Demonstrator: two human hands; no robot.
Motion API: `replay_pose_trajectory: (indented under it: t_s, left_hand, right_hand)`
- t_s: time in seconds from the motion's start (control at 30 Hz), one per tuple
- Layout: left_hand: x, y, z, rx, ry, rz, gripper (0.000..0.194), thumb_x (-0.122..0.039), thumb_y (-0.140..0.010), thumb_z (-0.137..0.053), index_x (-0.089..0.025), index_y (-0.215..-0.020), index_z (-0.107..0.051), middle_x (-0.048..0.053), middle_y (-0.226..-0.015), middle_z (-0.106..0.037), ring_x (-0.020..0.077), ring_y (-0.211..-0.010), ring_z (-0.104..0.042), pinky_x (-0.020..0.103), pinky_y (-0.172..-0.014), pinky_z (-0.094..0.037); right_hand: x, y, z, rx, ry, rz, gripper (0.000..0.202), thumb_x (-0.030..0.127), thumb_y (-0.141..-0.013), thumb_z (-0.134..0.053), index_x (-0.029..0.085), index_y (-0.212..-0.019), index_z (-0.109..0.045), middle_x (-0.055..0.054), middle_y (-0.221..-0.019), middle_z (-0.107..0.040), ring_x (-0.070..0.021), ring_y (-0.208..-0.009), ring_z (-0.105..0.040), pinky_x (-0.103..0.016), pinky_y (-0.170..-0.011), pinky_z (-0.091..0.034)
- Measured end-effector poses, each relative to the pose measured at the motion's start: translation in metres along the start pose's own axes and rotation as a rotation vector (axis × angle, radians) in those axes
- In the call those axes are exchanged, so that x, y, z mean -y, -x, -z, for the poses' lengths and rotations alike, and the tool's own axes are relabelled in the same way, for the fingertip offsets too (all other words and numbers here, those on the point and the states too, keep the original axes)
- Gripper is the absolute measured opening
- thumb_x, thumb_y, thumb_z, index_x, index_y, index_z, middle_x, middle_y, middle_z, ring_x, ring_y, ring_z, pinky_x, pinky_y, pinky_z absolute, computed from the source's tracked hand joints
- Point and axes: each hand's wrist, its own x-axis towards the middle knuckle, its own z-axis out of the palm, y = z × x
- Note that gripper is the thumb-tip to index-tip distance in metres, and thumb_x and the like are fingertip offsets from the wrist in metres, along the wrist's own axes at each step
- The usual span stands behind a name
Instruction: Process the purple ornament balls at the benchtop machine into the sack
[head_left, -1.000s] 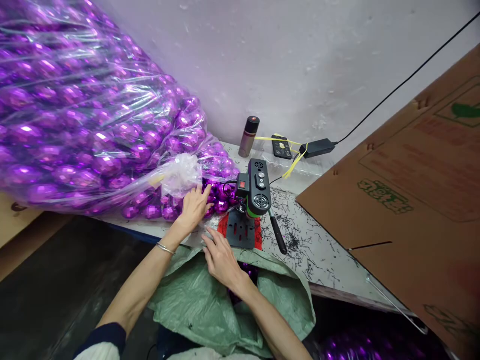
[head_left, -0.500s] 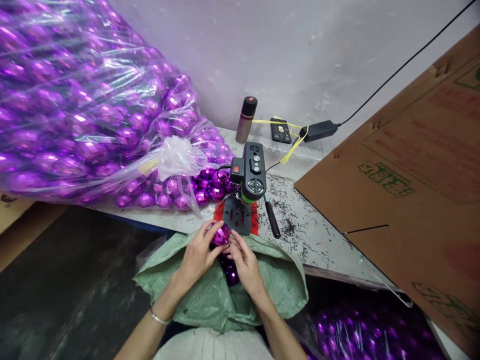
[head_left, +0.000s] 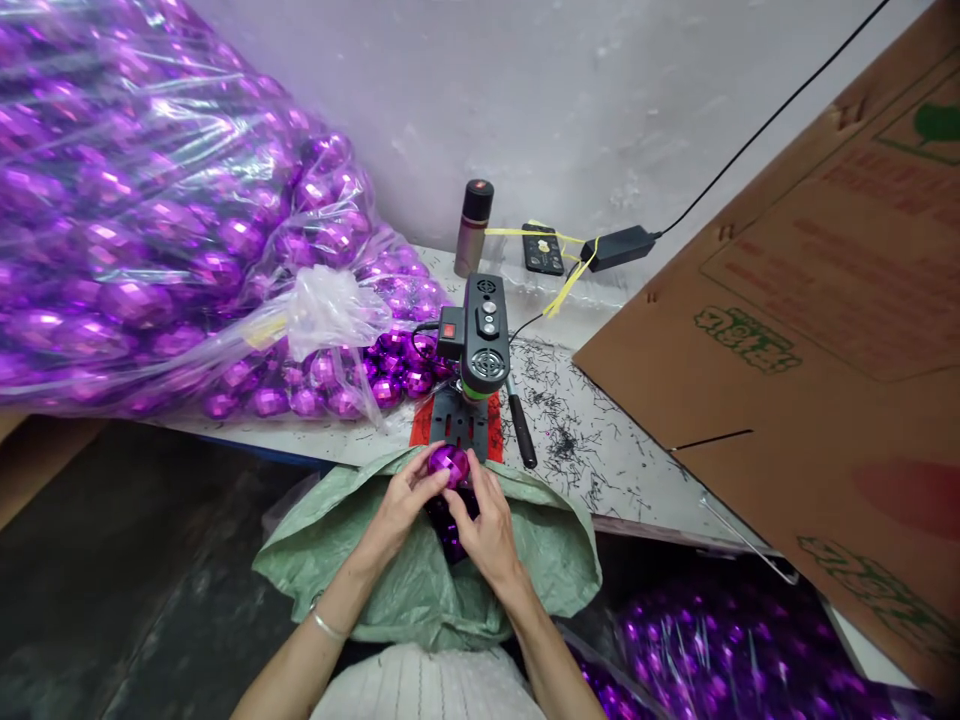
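- Far left, a huge clear plastic bag (head_left: 150,230) stuffed with shiny purple faceted balls, its neck bunched up.
- Next, a green sack (head_left: 322,550) with its mouth gaping below the front edge of the worktop, more purple balls visible inside.
- Left hand (head_left: 396,505) is curled, thumb and fingers pinching one ball.
- That one's the purple faceted ball (head_left: 448,464), held up over the sack's mouth, just in front of the machine's base plate.
- Black-capped bottle (head_left: 474,228) stands farther back by the wall.
- Right hand (head_left: 486,525) is half-curled, fingertips at the ball's right side; can't tell if they're actually gripping.
- Right behind the ball, a black bench machine (head_left: 487,335) with red switch and lever handle.
- Worktop (head_left: 600,475) here is littered with little black bits.
- Phone (head_left: 542,248), then a black power adapter (head_left: 621,247) tangled with yellow strips.
- Far right, a big leaning cardboard carton (head_left: 795,400), with more bagged purple balls (head_left: 720,640) below.
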Motion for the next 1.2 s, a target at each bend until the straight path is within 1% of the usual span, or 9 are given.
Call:
replay_pose_trajectory:
  t_s: [0.1,0.2,0.33,0.47,0.7,0.87,1.03,1.1,1.2]
  left_hand:
    - [-0.003,-0.022,-0.003,-0.132,0.099,-0.068,0.06,-0.051,-0.073,-0.085,-0.016,-0.119,-0.069,0.012,-0.117,-0.075,0.0246,-0.102,-0.074,0.037,-0.094,-0.057]
    - [-0.002,-0.046,-0.004,-0.25,-0.008,-0.192,0.064,-0.052,-0.072,-0.084,-0.017,-0.122,-0.065,0.011,-0.115,-0.075,0.0245,-0.107,-0.073,0.038,-0.097,-0.056]
    - [0.007,-0.067,-0.008,-0.243,-0.393,-0.382,0.064,-0.049,-0.078,-0.079,-0.018,-0.131,-0.06,0.013,-0.124,-0.072,0.027,-0.115,-0.069,0.042,-0.104,-0.052]
    - [0.013,-0.076,-0.009,-0.299,-0.778,-0.544,0.062,-0.044,-0.08,-0.079,-0.018,-0.133,-0.06,0.015,-0.131,-0.068,0.032,-0.125,-0.063,0.05,-0.109,-0.048]
    - [0.009,-0.083,-0.005,-0.266,-1.098,-0.787,0.054,-0.042,-0.084,-0.076,-0.018,-0.13,-0.06,0.015,-0.126,-0.069,0.0316,-0.119,-0.064,0.048,-0.104,-0.051]
    - [0.014,-0.08,-0.002,-0.22,-1.213,-0.85,0.054,-0.039,-0.085,-0.076,-0.019,-0.133,-0.059,0.015,-0.127,-0.067,0.033,-0.122,-0.062,0.05,-0.104,-0.049]
    - [0.018,-0.087,-0.003,-0.172,-1.141,-0.86,0.058,-0.041,-0.084,-0.078,-0.019,-0.134,-0.059,0.015,-0.127,-0.066,0.0321,-0.122,-0.062,0.049,-0.105,-0.048]
    - [0.018,-0.092,-0.004,-0.13,-1.081,-0.822,0.06,-0.043,-0.084,-0.079,-0.02,-0.135,-0.059,0.014,-0.129,-0.067,0.0316,-0.124,-0.062,0.049,-0.107,-0.047]
    - [0.019,-0.096,-0.004,-0.083,-1.002,-0.759,0.063,-0.045,-0.082,-0.081,-0.021,-0.136,-0.06,0.013,-0.128,-0.069,0.0314,-0.124,-0.063,0.049,-0.109,-0.047]
  right_hand:
    - [-0.003,-0.001,0.005,-0.03,0.061,0.074,0.048,0.032,-0.1,-0.053,0.022,-0.147,-0.051,-0.013,-0.138,-0.067,-0.0248,-0.129,-0.064,-0.045,-0.106,-0.058]
    - [-0.007,0.005,0.008,-0.05,0.061,0.044,0.039,0.031,-0.1,-0.054,0.022,-0.137,-0.06,-0.012,-0.132,-0.07,-0.0233,-0.125,-0.067,-0.041,-0.103,-0.06]
    - [-0.013,0.019,0.011,-0.068,0.034,-0.004,0.031,0.029,-0.1,-0.054,0.022,-0.128,-0.066,-0.012,-0.127,-0.072,-0.0221,-0.117,-0.071,-0.039,-0.099,-0.063]
    - [-0.015,0.029,0.016,-0.038,0.024,-0.028,0.03,0.024,-0.101,-0.052,0.022,-0.127,-0.067,-0.012,-0.125,-0.072,-0.0203,-0.11,-0.073,-0.036,-0.094,-0.065]
    - [-0.017,0.03,0.023,-0.047,0.084,-0.005,0.031,0.023,-0.1,-0.052,0.022,-0.128,-0.066,-0.012,-0.124,-0.072,-0.02,-0.109,-0.074,-0.034,-0.093,-0.065]
    - [-0.013,0.017,0.03,-0.081,0.148,0.063,0.03,0.02,-0.099,-0.054,0.022,-0.126,-0.067,-0.011,-0.123,-0.073,-0.0207,-0.114,-0.072,-0.034,-0.095,-0.064]
    - [-0.007,0.001,0.047,-0.118,0.157,0.099,0.036,0.018,-0.098,-0.054,0.024,-0.133,-0.063,-0.01,-0.125,-0.072,-0.0204,-0.117,-0.071,-0.034,-0.098,-0.063]
    - [-0.003,-0.008,0.058,-0.166,0.163,0.114,0.04,0.019,-0.099,-0.054,0.026,-0.137,-0.06,-0.01,-0.124,-0.072,-0.0211,-0.114,-0.072,-0.034,-0.095,-0.064]
    - [0.007,-0.025,0.073,-0.265,0.172,0.17,0.048,0.02,-0.098,-0.055,0.027,-0.146,-0.052,-0.013,-0.129,-0.067,-0.0203,-0.1,-0.074,-0.035,-0.082,-0.067]
